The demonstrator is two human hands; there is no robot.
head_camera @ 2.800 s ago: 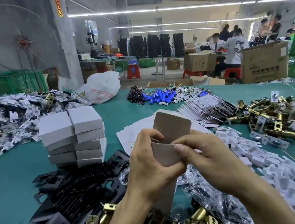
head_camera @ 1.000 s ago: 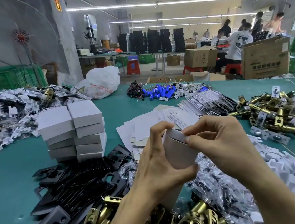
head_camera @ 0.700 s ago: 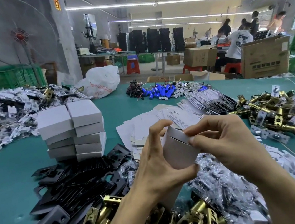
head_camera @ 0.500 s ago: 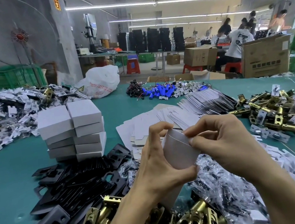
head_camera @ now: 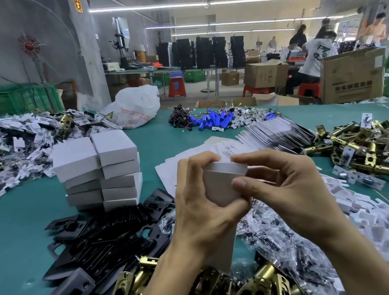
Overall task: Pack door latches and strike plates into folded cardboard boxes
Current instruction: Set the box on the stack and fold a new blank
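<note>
Cardboard box [head_camera: 221, 187]: flap, upright before, now tucked.
Your left grip [head_camera: 199, 211] and right grip [head_camera: 289, 190] both clasp it (filling likely next).

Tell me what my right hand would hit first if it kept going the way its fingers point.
The white cardboard box. The right hand has its fingers pointing leftward and pinching the box's near edge, and the left hand grips the other side just beyond.
</note>
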